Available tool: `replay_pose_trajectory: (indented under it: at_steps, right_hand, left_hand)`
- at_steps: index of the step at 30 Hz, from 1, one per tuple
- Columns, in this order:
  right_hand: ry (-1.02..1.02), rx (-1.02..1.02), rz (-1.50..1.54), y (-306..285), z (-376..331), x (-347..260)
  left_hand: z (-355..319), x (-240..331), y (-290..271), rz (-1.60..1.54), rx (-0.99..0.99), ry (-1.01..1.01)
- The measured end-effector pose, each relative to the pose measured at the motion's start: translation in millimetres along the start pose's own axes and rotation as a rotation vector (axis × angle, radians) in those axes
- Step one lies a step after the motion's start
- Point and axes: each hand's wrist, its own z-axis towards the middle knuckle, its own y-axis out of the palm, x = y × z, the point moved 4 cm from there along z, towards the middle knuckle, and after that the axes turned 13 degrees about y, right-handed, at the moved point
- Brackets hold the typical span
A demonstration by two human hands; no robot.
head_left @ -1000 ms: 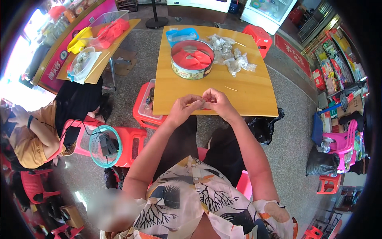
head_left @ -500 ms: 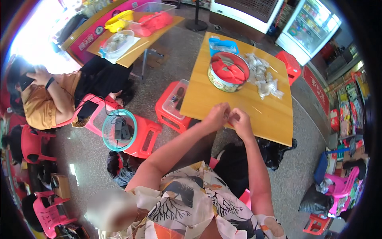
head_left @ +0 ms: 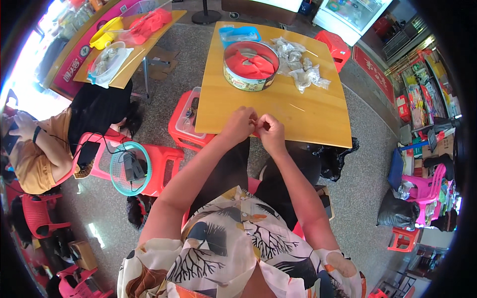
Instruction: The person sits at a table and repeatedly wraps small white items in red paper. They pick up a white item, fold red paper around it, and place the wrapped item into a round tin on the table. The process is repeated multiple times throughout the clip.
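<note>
My left hand (head_left: 239, 124) and my right hand (head_left: 272, 133) meet over the near edge of the wooden table (head_left: 213, 107). Both are closed in a pinch, fingertips almost touching. A bit of a small red piece (head_left: 256, 133) shows between them; the fingers hide most of it, and its kind is unclear. Beyond my hands stands a round tin (head_left: 248, 82) with red, cloth-like pieces (head_left: 252, 65) inside. Behind it sits a blue plastic container (head_left: 240, 35). Crumpled clear plastic bags (head_left: 305, 74) lie right of the tin. A thin stick (head_left: 297, 107) rests near my right hand.
Left of the table, a red stool (head_left: 181, 134) bears a clear box (head_left: 188, 116). A teal basket (head_left: 130, 169) with a black device stands on another red stool (head_left: 166, 166). A seated person (head_left: 42, 154) is at far left, near a second table (head_left: 130, 79). A black bag (head_left: 333, 159) hangs at right.
The whole view has shifted, so the table and tin appear farther left and higher. My hands stay pinched together at the table's near edge.
</note>
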Motion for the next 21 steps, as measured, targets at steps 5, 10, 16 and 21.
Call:
replay_pose_trajectory:
  at_steps: [5, 10, 16, 21]
  right_hand:
    - [-0.147, 0.097, -0.161, -8.5, -1.1, -16.7]
    - [0.099, -0.003, -0.014, -27.1, 7.7, 6.7]
    - [0.191, -0.171, 0.11, -24.1, 16.5, 9.0]
    - [-0.097, -0.121, -0.35, -27.7, 10.4, -11.7]
  left_hand:
    - [16.3, -8.7, 5.9, 0.044, -0.303, -0.137]
    - [-5.4, -7.3, -6.0, -0.353, -0.198, -0.193]
    - [-14.9, 5.9, -5.3, -0.187, -0.133, 0.052]
    - [-10.8, -0.7, 0.0, -0.186, -0.028, -0.04]
